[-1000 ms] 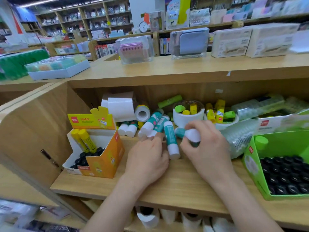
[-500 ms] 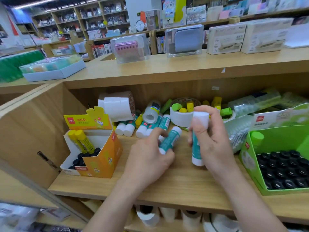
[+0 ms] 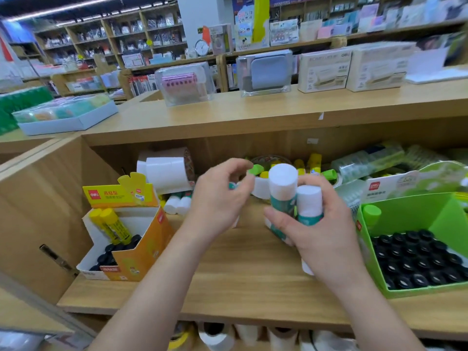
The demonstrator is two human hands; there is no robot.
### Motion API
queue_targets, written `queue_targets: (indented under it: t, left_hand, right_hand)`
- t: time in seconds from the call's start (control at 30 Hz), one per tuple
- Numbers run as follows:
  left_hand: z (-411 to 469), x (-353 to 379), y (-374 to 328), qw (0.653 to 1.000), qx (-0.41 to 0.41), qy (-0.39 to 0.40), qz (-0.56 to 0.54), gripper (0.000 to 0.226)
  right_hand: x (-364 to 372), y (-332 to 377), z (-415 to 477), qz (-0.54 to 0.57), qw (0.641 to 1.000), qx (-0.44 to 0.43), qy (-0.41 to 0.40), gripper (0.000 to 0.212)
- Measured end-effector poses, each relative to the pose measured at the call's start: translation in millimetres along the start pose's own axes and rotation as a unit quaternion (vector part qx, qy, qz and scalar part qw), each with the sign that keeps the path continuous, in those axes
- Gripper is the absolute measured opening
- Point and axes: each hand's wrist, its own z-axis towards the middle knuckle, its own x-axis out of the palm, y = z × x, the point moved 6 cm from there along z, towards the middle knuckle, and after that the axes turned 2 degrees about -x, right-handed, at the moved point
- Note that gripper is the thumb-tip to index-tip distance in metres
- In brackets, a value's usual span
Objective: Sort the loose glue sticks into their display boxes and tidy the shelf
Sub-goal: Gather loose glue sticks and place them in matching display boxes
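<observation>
Gripping 2 upright white-capped teal glue sticks (image 3: 282, 178) is the right hand (image 3: 326, 239); left hand (image 3: 217, 206) grip unclear

Shelf (image 3: 243, 282): wood-grain board, smooth, satin. Glue sticks (image 3: 283, 196): smooth plastic, matt white caps, glossy teal labels. Orange display box (image 3: 149, 239), green display box (image 3: 405, 214): printed card. Clear case (image 3: 186, 84): glossy transparent plastic.

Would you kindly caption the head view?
Right hand grips teal glue sticks above the shelf, left hand holds another, between orange display box and green display box.
</observation>
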Motion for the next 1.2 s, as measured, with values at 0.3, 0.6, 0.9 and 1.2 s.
queue_targets:
  t: [0.3, 0.6, 0.9, 1.2]
  left_hand:
    - [37.4, 31.6, -6.4, 0.970, 0.045, -0.047, 0.233, 0.027]
    - [-47.6, -17.6, 7.5, 0.924, -0.167, -0.232, -0.253, 0.032]
    - [-101.7, -7.7, 21.2, 0.854, -0.254, -0.205, -0.405, 0.016]
    - [-86.5, 11.4, -1.2, 0.957, -0.168, -0.052, -0.232, 0.019]
  right_hand:
    - [-9.2, -14.9, -7.4, 0.127, 0.987, 0.099, 0.028, 0.040]
    - [-3.2, -23.7, 0.1, 0.214, 0.963, 0.149, 0.072, 0.051]
    - [-0.1, -13.0, -4.1, 0.280, 0.942, 0.138, 0.119, 0.044]
    - [-26.7, -5.5, -25.8, 0.195, 0.971, 0.125, 0.057, 0.052]
